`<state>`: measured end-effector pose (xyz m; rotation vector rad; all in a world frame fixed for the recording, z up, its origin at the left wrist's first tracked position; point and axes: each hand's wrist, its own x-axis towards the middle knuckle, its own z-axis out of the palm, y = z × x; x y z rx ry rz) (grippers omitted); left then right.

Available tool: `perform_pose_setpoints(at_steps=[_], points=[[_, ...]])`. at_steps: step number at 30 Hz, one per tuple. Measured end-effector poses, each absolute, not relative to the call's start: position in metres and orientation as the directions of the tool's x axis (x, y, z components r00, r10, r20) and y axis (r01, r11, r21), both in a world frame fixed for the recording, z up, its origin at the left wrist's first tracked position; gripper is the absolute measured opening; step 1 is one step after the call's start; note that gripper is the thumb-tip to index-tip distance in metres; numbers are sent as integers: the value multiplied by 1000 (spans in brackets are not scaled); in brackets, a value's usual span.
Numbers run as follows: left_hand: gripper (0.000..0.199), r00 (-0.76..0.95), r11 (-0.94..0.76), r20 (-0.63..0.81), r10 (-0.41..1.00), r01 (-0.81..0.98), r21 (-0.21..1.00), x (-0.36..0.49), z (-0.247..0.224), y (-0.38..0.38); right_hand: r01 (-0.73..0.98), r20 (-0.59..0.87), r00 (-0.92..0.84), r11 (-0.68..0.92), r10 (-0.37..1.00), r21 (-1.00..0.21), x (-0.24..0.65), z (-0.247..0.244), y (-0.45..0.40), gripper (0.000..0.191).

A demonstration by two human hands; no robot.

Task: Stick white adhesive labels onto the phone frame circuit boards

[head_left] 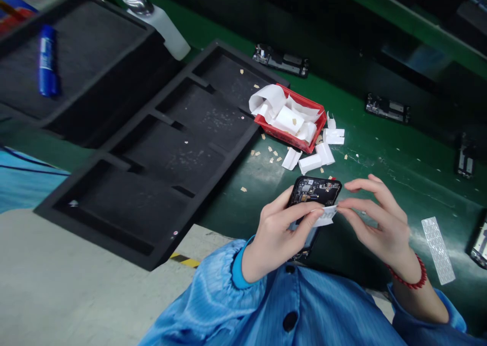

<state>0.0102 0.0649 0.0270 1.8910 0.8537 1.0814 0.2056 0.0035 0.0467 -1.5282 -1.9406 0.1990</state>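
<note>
My left hand (276, 229) is closed around the left edge of an opened smartphone (315, 187), its circuit board showing at the top. Between that hand's thumb and forefinger is a small white sticker strip (325, 216) with grey marks, held over the phone. My right hand (380, 221) pinches at the strip's right end with thumb and fingertip, its forefinger raised. Whether a small piece sits in that pinch is too fine to make out. The phone's lower part is partly hidden behind my left hand.
A red bin (289, 137) overflows with white backing paper, with scraps (310, 163) around it. Left is a black compartment tray (152, 254); beyond it, a blue marker (47, 62) and a pump bottle (162, 26). Several phone bodies (387, 108) and a sticker sheet (438, 250) lie on the green bench.
</note>
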Motion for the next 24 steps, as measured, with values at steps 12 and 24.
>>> perform_pose_setpoints(at_steps=[12, 24], points=[[10, 405, -376, 251, 879, 267, 887, 12, 17, 67, 723, 283, -261, 381, 923, -576, 210, 51, 1, 17], [33, 586, -186, -127, 800, 445, 876, -27, 27, 100, 676, 139, -338, 343, 931, -652, 209, 75, 49, 9]])
